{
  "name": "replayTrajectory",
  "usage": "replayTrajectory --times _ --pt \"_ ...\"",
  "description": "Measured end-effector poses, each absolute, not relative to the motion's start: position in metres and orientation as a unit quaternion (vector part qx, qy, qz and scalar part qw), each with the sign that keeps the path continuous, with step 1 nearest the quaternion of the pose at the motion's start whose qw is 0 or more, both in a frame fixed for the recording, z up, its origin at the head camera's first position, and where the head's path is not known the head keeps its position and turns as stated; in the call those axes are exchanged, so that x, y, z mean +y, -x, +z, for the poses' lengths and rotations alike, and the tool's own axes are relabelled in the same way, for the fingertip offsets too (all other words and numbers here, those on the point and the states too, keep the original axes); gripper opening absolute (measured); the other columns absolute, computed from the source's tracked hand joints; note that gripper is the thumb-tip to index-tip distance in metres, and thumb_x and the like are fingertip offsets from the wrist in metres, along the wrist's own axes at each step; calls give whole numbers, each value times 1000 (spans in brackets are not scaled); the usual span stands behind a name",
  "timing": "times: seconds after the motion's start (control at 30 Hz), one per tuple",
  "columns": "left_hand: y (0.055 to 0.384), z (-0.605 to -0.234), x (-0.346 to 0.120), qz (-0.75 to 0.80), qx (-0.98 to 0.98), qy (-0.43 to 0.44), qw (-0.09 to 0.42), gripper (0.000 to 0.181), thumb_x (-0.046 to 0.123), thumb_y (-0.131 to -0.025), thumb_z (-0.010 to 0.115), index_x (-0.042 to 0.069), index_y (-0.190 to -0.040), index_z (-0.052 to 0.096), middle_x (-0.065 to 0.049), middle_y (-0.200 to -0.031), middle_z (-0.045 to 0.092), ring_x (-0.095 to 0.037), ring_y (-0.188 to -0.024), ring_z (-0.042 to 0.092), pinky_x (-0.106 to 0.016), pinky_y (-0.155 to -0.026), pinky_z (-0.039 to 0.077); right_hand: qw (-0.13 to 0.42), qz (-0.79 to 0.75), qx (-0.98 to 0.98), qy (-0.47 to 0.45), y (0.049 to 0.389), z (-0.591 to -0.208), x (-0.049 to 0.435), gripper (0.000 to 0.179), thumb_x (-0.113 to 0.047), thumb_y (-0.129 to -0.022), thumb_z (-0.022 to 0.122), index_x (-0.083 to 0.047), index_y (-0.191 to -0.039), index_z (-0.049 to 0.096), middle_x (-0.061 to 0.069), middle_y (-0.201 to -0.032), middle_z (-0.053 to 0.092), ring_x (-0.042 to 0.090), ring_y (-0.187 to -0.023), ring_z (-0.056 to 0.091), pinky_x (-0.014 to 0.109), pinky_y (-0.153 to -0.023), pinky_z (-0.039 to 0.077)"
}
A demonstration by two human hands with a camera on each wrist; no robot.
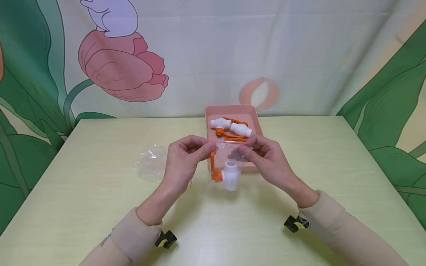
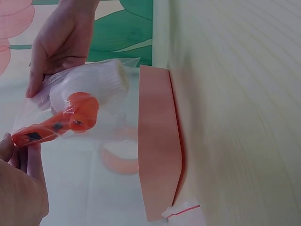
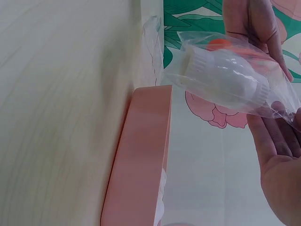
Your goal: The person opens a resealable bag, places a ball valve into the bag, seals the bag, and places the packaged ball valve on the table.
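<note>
A clear zip bag (image 1: 221,188) with a red seal line hangs above the table, held up between both hands. Inside it sits a white plastic ball valve (image 1: 231,175) with an orange lever handle (image 1: 213,162). My left hand (image 1: 183,159) pinches the bag's top edge at the left corner, close to the lever's end. At the right corner my right hand (image 1: 271,160) pinches the same edge between thumb and fingers. The left wrist view shows the orange lever (image 2: 56,125) pointing toward the left fingertips. From the right wrist, the white valve body (image 3: 225,77) shows through the film.
Behind the hands stands a shallow pink tray (image 1: 229,108), partly covered by them. White valves (image 1: 241,129) with orange handles lie in it. Another crumpled clear bag (image 1: 149,162) lies on the table (image 1: 100,184), left of the tray. A printed curtain (image 1: 199,55) hangs behind the table's far edge.
</note>
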State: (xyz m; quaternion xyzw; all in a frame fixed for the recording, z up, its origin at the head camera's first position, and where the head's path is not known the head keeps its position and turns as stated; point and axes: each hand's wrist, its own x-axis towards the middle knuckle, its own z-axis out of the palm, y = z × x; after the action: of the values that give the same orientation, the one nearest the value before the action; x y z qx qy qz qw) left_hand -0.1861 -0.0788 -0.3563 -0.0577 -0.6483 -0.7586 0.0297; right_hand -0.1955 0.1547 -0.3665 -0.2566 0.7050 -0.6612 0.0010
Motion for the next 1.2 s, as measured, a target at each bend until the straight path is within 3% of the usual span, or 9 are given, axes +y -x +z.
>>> replayTrajectory --times 0.4,0.6,0.8,1.2 --pt "186 -358 -79 -739 -668 80 4 21 12 -97 73 -4 -111 71 -11 -97 73 -23 -86 72 -35 -88 59 -60 -629 726 273 193 -363 157 7 0 -99 65 4 -94 64 16 -97 76 24 -88 76 36 -78 61" --pt "182 -359 -81 -729 -671 132 19 19 7 -97 69 -8 -109 69 -7 -94 72 -21 -88 67 -33 -90 57 -79 -621 737 256 193 -361 158 8 1 -100 64 6 -94 64 17 -94 75 19 -83 75 32 -75 61" --pt "182 -358 -80 -700 -699 140 38 15 5 -98 70 -6 -108 71 -12 -96 72 -23 -88 70 -31 -87 59 -87 -620 740 247 193 -361 159 11 1 -100 65 7 -91 63 19 -91 74 17 -79 74 26 -69 59" --pt "179 -357 -73 -684 -711 143 75 9 1 -98 68 -6 -102 69 -16 -93 72 -24 -85 70 -34 -79 61 -61 -649 710 265 194 -364 157 5 2 -100 64 7 -100 64 19 -98 74 24 -89 75 37 -81 61"
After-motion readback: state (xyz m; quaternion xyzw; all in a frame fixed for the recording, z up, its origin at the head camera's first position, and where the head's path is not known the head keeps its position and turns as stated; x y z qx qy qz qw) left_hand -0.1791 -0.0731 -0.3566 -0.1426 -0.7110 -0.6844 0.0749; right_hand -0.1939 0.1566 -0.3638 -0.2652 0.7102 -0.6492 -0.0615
